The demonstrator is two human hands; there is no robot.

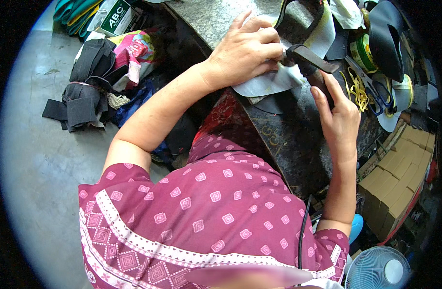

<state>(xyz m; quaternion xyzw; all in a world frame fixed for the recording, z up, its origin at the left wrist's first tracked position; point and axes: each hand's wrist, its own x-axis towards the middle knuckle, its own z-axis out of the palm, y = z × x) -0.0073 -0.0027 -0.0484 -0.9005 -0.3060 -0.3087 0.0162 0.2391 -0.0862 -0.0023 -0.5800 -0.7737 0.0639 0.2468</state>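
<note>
Your left hand (245, 50) lay in the upper middle of the frame, fingers curled and pressed down on a pale grey sheet piece (274, 79) that rested on the dark stone-topped table (288, 139). The fingers were drawn together on the sheet, pinning it flat near its upper edge. The sheet itself spread from under your left hand toward the upper right, with a curved lower edge hanging just over the table's front.

Your right hand (339, 118) sat at the right of centre, clamped around the wooden handle of a dark metal tool (310, 60). The tool's flat dark head reached up and left, touching the sheet just beside your left fingertips.

Further toward the upper right, a pair of blue-handled scissors (373, 94) lay on the table next to a tangle of yellow bands (358, 91). A green-and-yellow round tin (361, 52) stood beside them, and a dark curved rubber piece (387, 33) arched over that corner.

At the upper left, on the grey floor (33, 164), a heap of black fabric scraps (86, 91) lay beside a pink printed bag (136, 50). Stacked cardboard boxes (399, 178) stood at the right edge, and a small pale-blue fan (380, 269) showed in the lower right corner.
</note>
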